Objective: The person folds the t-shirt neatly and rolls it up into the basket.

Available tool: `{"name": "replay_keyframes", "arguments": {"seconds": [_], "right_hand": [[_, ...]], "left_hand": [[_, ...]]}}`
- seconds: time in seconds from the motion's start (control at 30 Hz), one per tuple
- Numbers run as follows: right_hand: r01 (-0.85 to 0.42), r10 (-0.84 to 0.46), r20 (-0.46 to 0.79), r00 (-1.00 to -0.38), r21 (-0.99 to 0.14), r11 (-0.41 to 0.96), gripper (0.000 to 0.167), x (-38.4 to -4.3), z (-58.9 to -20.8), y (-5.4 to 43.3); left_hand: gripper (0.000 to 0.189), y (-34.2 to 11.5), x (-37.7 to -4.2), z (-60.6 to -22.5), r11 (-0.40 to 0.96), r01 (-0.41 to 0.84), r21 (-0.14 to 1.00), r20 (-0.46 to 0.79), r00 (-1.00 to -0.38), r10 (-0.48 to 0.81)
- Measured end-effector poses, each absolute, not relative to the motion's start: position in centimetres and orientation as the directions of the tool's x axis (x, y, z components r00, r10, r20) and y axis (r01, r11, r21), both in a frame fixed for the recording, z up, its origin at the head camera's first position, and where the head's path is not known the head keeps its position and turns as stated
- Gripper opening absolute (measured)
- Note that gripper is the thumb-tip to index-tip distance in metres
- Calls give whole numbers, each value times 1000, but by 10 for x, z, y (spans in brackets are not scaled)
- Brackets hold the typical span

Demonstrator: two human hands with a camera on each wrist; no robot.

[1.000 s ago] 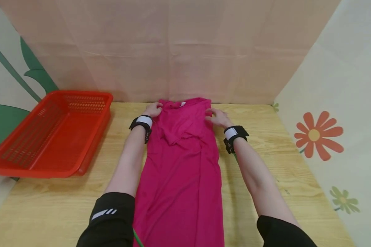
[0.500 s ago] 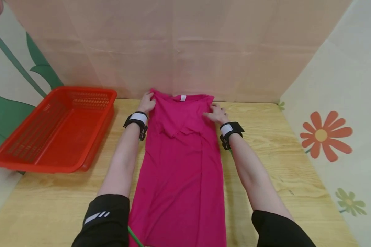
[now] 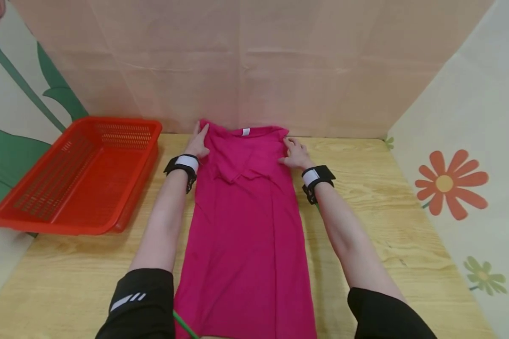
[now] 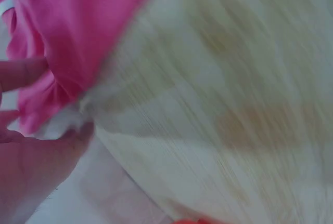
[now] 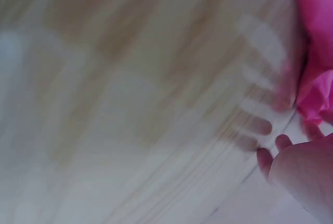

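A long magenta garment (image 3: 246, 226) lies lengthwise on the table, its neckline with a white label (image 3: 246, 132) at the far end. Loose folds cross its upper part, and a straight crease runs down the right side. My left hand (image 3: 198, 143) is at the far left corner, fingers extended and touching the cloth. In the left wrist view, a finger lies against the pink fabric (image 4: 83, 21), with the thumb apart from it. At the far right edge, my right hand (image 3: 296, 154) has its fingers spread, the fingertips right at the cloth (image 5: 317, 83) in the right wrist view.
A red plastic basket (image 3: 82, 188) stands on the left of the wooden table (image 3: 365, 212). A beige curtain-like sheet (image 3: 237, 61) hangs behind the far edge. Flower-patterned panels (image 3: 449, 141) flank both sides. A green cord (image 3: 185, 325) shows below the left sleeve.
My left hand has drawn the garment's far left corner outward and away, then loosened from its pinch, fingers straightening. The neckline is spread wider. My right hand stays near the right edge.
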State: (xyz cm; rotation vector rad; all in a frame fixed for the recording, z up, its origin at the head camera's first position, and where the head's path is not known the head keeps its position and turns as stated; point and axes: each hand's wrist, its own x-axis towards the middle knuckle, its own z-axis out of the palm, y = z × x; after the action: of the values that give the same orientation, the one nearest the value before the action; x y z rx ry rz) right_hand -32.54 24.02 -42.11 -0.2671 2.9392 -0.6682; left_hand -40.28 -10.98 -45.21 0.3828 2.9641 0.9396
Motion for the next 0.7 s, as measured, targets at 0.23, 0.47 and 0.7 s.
{"name": "replay_keyframes", "arguments": {"seconds": [0.23, 0.47, 0.7], "right_hand": [[-485, -455, 184, -871, -470, 738, 60, -290, -412, 253], [-661, -619, 241, -748, -365, 656, 40, -220, -403, 253], [-775, -749, 235, -620, -332, 538, 24, -150, -407, 256]], "left_hand": [[64, -111, -316, -388, 800, 379, 465, 86, -919, 385], [26, -127, -245, -397, 543, 680, 492, 178, -690, 702], [30, -152, -176, -417, 509, 737, 445, 172, -628, 759]]}}
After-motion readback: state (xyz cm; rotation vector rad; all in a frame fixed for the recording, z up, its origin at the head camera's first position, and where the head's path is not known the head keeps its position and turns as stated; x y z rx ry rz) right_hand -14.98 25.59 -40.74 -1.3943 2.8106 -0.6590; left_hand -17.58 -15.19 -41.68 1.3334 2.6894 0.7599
